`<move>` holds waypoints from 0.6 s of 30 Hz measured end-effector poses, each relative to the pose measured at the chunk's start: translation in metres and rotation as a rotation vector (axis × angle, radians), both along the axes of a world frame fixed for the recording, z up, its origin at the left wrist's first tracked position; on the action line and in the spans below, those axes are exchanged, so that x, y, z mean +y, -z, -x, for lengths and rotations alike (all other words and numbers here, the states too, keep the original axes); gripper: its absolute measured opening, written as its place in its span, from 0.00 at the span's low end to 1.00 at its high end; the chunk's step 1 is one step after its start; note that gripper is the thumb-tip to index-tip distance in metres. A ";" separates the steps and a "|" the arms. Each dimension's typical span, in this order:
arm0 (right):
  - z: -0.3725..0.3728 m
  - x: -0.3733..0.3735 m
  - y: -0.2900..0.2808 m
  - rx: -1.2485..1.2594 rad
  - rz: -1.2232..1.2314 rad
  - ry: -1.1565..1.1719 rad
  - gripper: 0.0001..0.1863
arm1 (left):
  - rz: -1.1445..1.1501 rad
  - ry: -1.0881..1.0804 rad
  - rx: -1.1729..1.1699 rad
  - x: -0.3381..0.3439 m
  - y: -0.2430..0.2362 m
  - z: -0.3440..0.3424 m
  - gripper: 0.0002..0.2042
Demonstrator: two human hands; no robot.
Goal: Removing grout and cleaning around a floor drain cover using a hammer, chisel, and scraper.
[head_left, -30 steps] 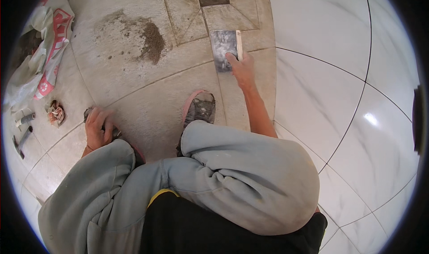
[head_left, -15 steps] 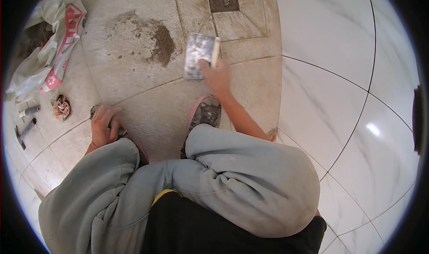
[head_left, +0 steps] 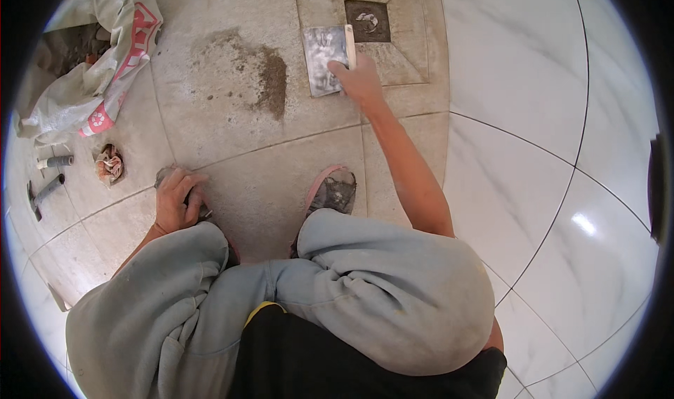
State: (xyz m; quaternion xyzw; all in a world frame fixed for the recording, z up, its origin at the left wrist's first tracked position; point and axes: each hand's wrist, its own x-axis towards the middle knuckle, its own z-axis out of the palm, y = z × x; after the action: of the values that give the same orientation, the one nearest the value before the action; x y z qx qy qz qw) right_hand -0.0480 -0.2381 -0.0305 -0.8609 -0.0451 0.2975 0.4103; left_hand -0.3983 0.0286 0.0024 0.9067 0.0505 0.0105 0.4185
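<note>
My right hand (head_left: 359, 83) grips a flat rectangular grey tool (head_left: 324, 62) with a pale strip (head_left: 350, 46) along its right edge. The thumb presses on the mottled face; the tool's exact kind does not show. It is over the floor tiles, just left of and below a square floor drain (head_left: 367, 21). At the lower left, my left hand (head_left: 179, 195) has its fingers curled down over something dark by my left foot. What lies under that palm is mostly hidden. Damp-looking grey grit (head_left: 272, 83) is spread on the tiles left of the tool.
A white and red sack (head_left: 130, 69), its mouth open on dark material, lies at the far left. Below it are a crumpled brown wad (head_left: 109, 165), a grey-handled tool (head_left: 56, 162) and a hammer-like tool (head_left: 45, 195). Glossy white tiles (head_left: 512, 160) border the right side.
My right hand has carried the flat tool farther forward and slightly right, nearer the drain. The whole view has shifted a little; my left hand stays at the same place by my foot.
</note>
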 end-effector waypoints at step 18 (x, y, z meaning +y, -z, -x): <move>-0.051 0.053 0.011 -0.013 -0.226 -0.110 0.14 | -0.011 -0.010 0.047 0.001 0.003 0.004 0.12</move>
State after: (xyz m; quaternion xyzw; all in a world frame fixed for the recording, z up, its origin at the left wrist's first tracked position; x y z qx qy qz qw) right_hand 0.0028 -0.1850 -0.0418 -0.8074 -0.1279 0.3071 0.4873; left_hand -0.4026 0.0296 -0.0003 0.9087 0.0650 -0.0083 0.4123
